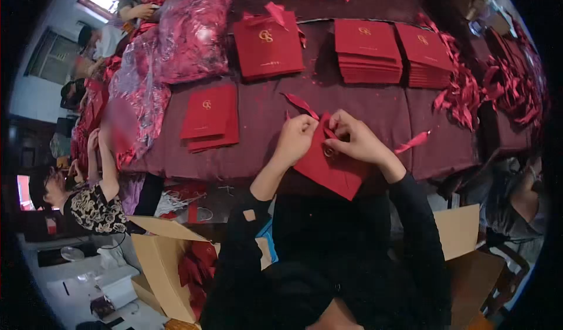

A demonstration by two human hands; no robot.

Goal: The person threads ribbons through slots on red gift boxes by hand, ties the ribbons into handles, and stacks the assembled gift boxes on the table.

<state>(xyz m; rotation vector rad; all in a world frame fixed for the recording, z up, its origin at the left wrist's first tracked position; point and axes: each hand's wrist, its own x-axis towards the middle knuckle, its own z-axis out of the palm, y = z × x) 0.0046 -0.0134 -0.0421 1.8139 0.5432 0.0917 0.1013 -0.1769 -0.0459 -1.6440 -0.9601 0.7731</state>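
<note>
A red gift bag [335, 174] with a gold emblem is tilted over the near edge of the table in front of me. My left hand [298, 136] is closed in a pinch at the bag's top left edge. Thumb and fingers of my right hand [356, 139] grip the top edge on the other side, partly covering the emblem. Just beyond my left fingertips lies a red ribbon [301, 105]; whether it is joined to the bag I cannot tell. Another ribbon piece [413, 142] rests on the cloth right of my right wrist.
Stacks of red bags stand on the dark red tablecloth [264, 110]: a small stack [208, 116], a back stack [267, 46] and two right stacks [368, 48]. Ribbon heaps [463, 98] and a plastic sack [196, 34] flank them. Cardboard boxes [157, 271] are below; a person [88, 204] works left.
</note>
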